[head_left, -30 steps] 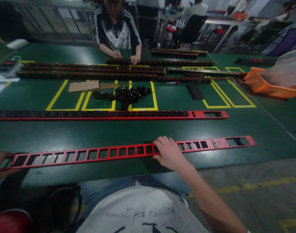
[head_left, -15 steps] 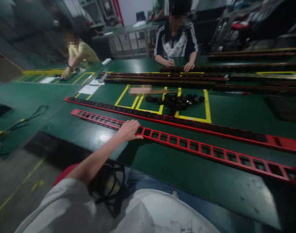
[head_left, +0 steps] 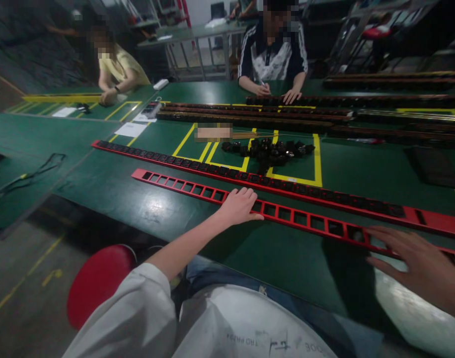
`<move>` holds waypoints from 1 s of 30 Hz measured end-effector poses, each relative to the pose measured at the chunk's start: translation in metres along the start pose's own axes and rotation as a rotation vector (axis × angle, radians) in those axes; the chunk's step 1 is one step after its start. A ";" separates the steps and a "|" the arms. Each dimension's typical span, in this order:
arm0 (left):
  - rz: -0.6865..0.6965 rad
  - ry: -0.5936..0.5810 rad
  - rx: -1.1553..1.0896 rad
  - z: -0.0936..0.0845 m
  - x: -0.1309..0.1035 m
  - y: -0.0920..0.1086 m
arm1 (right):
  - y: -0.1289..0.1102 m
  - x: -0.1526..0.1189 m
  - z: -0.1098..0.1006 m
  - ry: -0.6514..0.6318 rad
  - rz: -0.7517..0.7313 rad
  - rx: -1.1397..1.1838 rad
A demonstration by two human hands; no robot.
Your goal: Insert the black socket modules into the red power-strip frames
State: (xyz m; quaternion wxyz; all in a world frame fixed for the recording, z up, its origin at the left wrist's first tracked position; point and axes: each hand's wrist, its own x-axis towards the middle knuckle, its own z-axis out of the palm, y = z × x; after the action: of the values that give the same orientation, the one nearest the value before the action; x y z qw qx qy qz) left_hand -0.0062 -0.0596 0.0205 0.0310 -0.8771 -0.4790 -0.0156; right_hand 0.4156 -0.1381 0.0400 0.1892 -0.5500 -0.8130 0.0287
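A long red slotted frame (head_left: 200,190) lies slantwise on the green table, most of its square openings bare. My left hand (head_left: 239,205) grips its middle from above, fingers over the far edge and thumb on the near side. At the right, my right hand (head_left: 414,261) reaches over the same frame with thumb and fingers apart. Just beyond, a second red strip (head_left: 428,219) lies roughly parallel, its row of openings filled with black square pieces. A pile of small black parts (head_left: 274,153) sits behind it.
Long dark strips (head_left: 220,114) lie across the table (head_left: 97,194). Across it, a person in a dark and white shirt (head_left: 274,54) holds a pen. Another person in yellow (head_left: 123,69) leans at the far left. A red stool (head_left: 101,283) stands below.
The slotted frame has shifted to the right with my left hand on it. My right hand has come into view over its right part. The person in yellow has brought their hands together.
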 end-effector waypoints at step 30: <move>-0.143 -0.055 -0.158 0.013 -0.014 -0.015 | 0.044 0.011 -0.001 -0.316 0.231 -0.144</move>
State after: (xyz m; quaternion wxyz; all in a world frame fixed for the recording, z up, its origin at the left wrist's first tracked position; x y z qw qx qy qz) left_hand -0.0265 -0.0624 0.0070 -0.0527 -0.8406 -0.5382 -0.0314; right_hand 0.4515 -0.1114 0.0325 0.0148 -0.6401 -0.7642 0.0779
